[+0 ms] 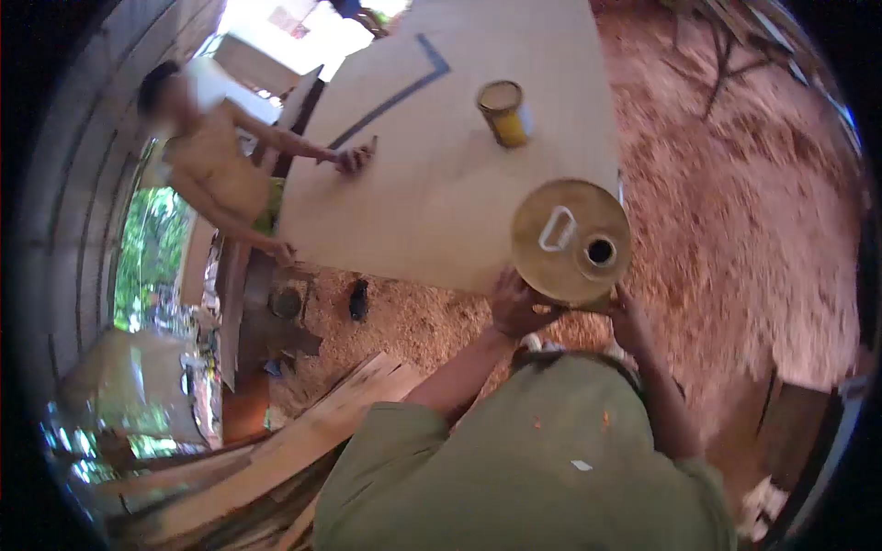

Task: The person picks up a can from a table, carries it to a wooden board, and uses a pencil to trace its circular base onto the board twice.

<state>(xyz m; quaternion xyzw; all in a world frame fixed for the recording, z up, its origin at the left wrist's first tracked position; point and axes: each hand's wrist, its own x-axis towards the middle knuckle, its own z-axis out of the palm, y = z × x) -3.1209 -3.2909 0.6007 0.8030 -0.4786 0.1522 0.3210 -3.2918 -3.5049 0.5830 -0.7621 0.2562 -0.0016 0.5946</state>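
Holding metal can, right of centre, in left grip and right grip; likely stiff, perhaps heavy; best taken by handle.

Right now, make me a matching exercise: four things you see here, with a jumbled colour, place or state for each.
1. metal canister
2. small can
3. framing square
4. wood shavings

A. dark, L-shaped
B. spread over the ground
C. left hand and right hand at its near edge
D. yellow-sided

Pairs: 1-C, 2-D, 3-A, 4-B
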